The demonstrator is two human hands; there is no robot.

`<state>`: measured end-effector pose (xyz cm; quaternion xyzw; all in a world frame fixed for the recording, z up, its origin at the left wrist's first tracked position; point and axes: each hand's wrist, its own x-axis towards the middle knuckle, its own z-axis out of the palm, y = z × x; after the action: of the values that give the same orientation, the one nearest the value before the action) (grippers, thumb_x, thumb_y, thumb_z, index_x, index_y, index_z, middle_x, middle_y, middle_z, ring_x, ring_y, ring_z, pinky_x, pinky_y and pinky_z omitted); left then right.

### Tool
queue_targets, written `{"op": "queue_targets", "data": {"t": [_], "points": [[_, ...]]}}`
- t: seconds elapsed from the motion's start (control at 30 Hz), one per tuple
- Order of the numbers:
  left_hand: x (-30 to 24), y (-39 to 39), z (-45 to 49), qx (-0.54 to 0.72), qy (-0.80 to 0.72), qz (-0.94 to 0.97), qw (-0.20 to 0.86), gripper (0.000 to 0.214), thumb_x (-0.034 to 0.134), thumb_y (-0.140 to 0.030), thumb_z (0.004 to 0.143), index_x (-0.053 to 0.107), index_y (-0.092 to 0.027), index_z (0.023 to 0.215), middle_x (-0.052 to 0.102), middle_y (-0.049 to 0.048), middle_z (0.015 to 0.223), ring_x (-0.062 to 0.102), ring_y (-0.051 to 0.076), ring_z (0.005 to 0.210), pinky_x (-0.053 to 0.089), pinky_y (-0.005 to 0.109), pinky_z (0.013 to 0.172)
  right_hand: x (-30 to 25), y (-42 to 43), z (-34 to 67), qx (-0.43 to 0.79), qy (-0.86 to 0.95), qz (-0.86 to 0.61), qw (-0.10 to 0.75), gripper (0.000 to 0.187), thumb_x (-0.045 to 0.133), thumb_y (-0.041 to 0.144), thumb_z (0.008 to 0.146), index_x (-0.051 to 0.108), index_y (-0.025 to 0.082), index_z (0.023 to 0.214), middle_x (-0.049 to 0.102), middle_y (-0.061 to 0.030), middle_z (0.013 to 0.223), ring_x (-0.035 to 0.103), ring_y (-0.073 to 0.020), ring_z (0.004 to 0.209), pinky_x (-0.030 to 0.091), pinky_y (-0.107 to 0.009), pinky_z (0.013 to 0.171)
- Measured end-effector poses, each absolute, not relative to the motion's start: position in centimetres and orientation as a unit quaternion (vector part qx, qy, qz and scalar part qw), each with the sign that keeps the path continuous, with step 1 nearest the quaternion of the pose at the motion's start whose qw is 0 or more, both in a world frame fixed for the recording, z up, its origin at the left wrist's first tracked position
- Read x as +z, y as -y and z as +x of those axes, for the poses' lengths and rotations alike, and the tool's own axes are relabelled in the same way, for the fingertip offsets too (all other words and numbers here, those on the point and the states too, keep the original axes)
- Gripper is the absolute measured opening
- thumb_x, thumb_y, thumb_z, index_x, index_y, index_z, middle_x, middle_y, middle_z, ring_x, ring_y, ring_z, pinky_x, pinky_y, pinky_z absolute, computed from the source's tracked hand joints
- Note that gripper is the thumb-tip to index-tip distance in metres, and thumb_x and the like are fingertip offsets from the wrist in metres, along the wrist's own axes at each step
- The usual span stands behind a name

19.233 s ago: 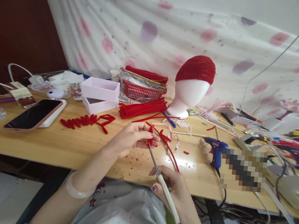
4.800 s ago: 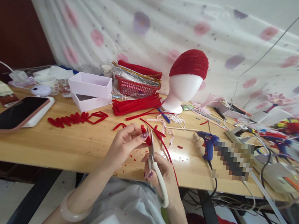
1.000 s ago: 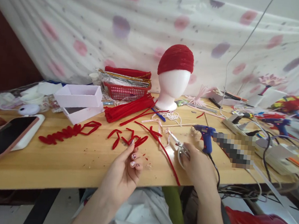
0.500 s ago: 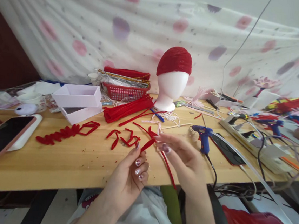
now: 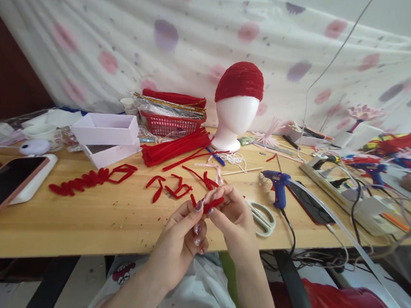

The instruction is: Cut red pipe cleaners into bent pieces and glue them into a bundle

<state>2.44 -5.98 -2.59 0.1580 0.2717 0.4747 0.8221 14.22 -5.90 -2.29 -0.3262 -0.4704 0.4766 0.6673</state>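
Between my two hands, above the table's front part, is a short red pipe cleaner piece (image 5: pixel 215 204). My left hand (image 5: pixel 183 229) pinches it with thumb and fingertips. From the other side my right hand (image 5: pixel 234 220) has its thumb and fingers closed on the same piece. The fingers hide part of it. Bent red pipe cleaner pieces (image 5: pixel 178 187) lie just beyond my left hand. Scissors (image 5: pixel 265 222) with pale green handles rest beside my right hand, their blades hidden behind it.
A white foam head (image 5: pixel 235 118) wearing a red cap (image 5: pixel 240 82) stands at the back. A bundle of red pipe cleaners (image 5: pixel 175 147) and a red basket (image 5: pixel 172 124) are to its left. Rightward lie a blue glue gun (image 5: pixel 278 187), a phone (image 5: pixel 311 203) and a power strip (image 5: pixel 346 196).
My right hand has moved in to my left and closed on the red piece. The long red strand that hung below my right hand no longer shows. The scissors' handles have come into view.
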Motion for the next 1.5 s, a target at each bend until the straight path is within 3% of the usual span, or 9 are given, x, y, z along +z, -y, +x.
{"op": "queue_targets", "data": {"t": [0.2,0.43,0.67,0.83,0.9,1.0,1.1,1.33,1.5], "points": [[-3.0,5.9,2.7,0.483,-0.261,0.176,0.817,0.038,0.096,-0.033,0.058,0.068,-0.016,0.077,0.054,-0.0084,0.048,0.045,0.004,0.039,0.040,0.015,0.038,-3.4,5.5,14.1,0.452,0.458,-0.342,0.685,0.012,0.072,0.011,0.081,0.068,0.021,0.086,0.069,0.0014,0.080,0.062,-0.0114,0.071,0.050,-0.021,0.066],[-2.9,5.8,2.6,0.458,-0.242,0.156,0.841,0.037,0.097,-0.027,0.054,0.063,-0.016,0.064,0.056,-0.0070,0.049,0.045,0.005,0.039,0.041,0.016,0.036,-2.6,5.4,14.3,0.351,0.453,-0.342,0.745,0.016,0.073,0.008,0.079,0.066,0.021,0.083,0.069,0.0008,0.085,0.063,-0.0117,0.080,0.050,-0.021,0.075],[-2.9,5.8,2.5,0.472,-0.241,0.153,0.834,0.037,0.097,-0.025,0.052,0.066,-0.016,0.070,0.051,-0.0083,0.044,0.043,0.005,0.039,0.040,0.015,0.038,-3.2,5.8,13.6,0.494,0.429,-0.305,0.692,0.030,0.078,0.010,0.075,0.054,0.023,0.088,0.063,0.0044,0.077,0.057,-0.0103,0.066,0.045,-0.020,0.062],[-3.0,5.6,2.5,0.464,-0.245,0.124,0.842,0.039,0.096,-0.022,0.053,0.059,-0.016,0.066,0.055,-0.0066,0.050,0.043,0.005,0.040,0.037,0.015,0.036,-2.4,5.6,14.2,0.338,0.407,-0.359,0.769,0.032,0.078,0.003,0.072,0.061,0.025,0.089,0.065,0.0054,0.076,0.059,-0.0107,0.071,0.048,-0.021,0.069],[-2.9,5.5,2.3,0.449,-0.235,0.104,0.856,0.037,0.094,-0.020,0.057,0.058,-0.015,0.063,0.053,-0.0067,0.050,0.042,0.004,0.039,0.037,0.015,0.036,-2.1,5.7,15.1,0.354,0.431,-0.343,0.756,0.029,0.079,0.006,0.074,0.066,0.025,0.092,0.067,0.0028,0.083,0.061,-0.0129,0.078,0.050,-0.024,0.074],[-2.7,5.3,2.0,0.420,-0.218,0.064,0.878,0.030,0.082,-0.019,0.076,0.057,-0.012,0.060,0.047,-0.0070,0.049,0.040,0.002,0.038,0.036,0.013,0.035,-2.2,6.1,16.1,0.423,0.453,-0.325,0.714,0.019,0.080,0.020,0.080,0.074,0.025,0.098,0.071,-0.0023,0.096,0.063,-0.0171,0.092,0.051,-0.028,0.081],[-2.5,5.3,1.9,0.408,-0.210,0.030,0.888,0.036,0.062,-0.018,0.094,0.055,-0.012,0.059,0.042,-0.0065,0.051,0.040,0.002,0.038,0.035,0.012,0.035,-3.0,6.0,16.3,0.426,0.437,-0.359,0.706,0.010,0.078,0.032,0.086,0.077,0.025,0.093,0.072,-0.0013,0.090,0.063,-0.0161,0.085,0.051,-0.028,0.081],[-2.4,5.5,1.7,0.392,-0.179,0.022,0.902,0.039,0.054,-0.017,0.098,0.055,-0.011,0.059,0.038,-0.0061,0.050,0.038,0.003,0.038,0.034,0.012,0.035,-4.2,5.3,15.2,0.401,0.439,-0.419,0.686,0.033,0.062,0.051,0.095,0.075,0.022,0.085,0.070,-0.0035,0.082,0.064,-0.0199,0.080,0.051,-0.034,0.081],[-2.7,5.3,1.6,0.377,-0.193,0.021,0.905,0.044,0.045,-0.020,0.101,0.054,-0.011,0.059,0.037,-0.0061,0.049,0.037,0.003,0.037,0.033,0.012,0.035,-3.3,5.8,15.1,0.370,0.469,-0.445,0.667,0.031,0.070,0.049,0.090,0.068,0.021,0.077,0.059,0.0018,0.068,0.054,-0.0146,0.066,0.046,-0.027,0.067]]}}
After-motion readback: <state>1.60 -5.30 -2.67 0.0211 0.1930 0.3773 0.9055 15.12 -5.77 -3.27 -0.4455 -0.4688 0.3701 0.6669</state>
